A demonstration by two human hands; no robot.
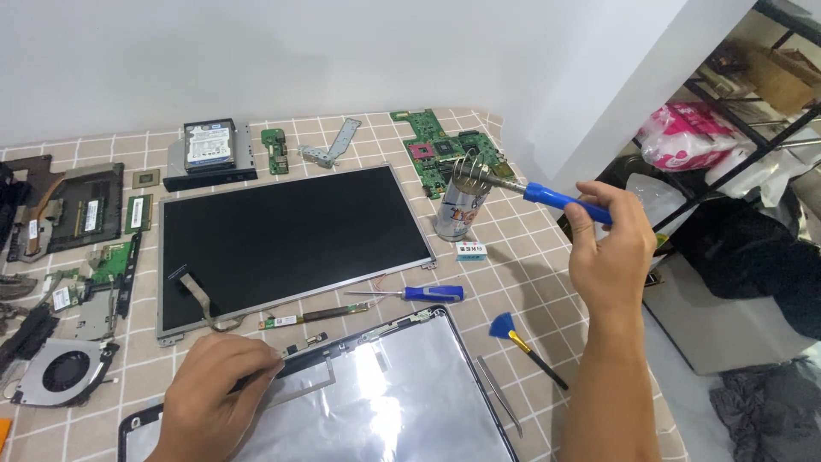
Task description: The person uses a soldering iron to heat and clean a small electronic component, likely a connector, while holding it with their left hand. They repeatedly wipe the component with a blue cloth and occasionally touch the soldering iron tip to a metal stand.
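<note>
The right hand (pixel 609 248) is raised above the right side of the surface (pixel 513 265), its fingers (pixel 590 210) curled tightly around the blue handle of a soldering iron (pixel 547 195). The iron points left, and its metal tip sits inside the wire coil of a stand mounted on a silver can (pixel 460 205), which stands upright just right of the black display panel (pixel 291 239).

The left hand (pixel 214 389) lies low at the near edge, palm down, its fingers bent and pinched on the dark top strip of the laptop lid (pixel 385 402); whether something small is held between the fingertips cannot be told. The lid lies flat, its silvery inner face up, right in front of the display panel.

Between panel and lid lie a narrow circuit strip (pixel 312 316) and a blue-handled screwdriver (pixel 419 293). A small blue brush (pixel 523 344) and metal tweezers (pixel 500 398) rest to the right of the lid, and a small white and teal box (pixel 470 250) sits near the can. Behind the can lies a green motherboard (pixel 436 145). Farther left along the back are a metal bracket (pixel 332 144), a small green board (pixel 274 151) and a hard drive (pixel 209 143). A cooling fan (pixel 64 372) sits at the left edge.
</note>
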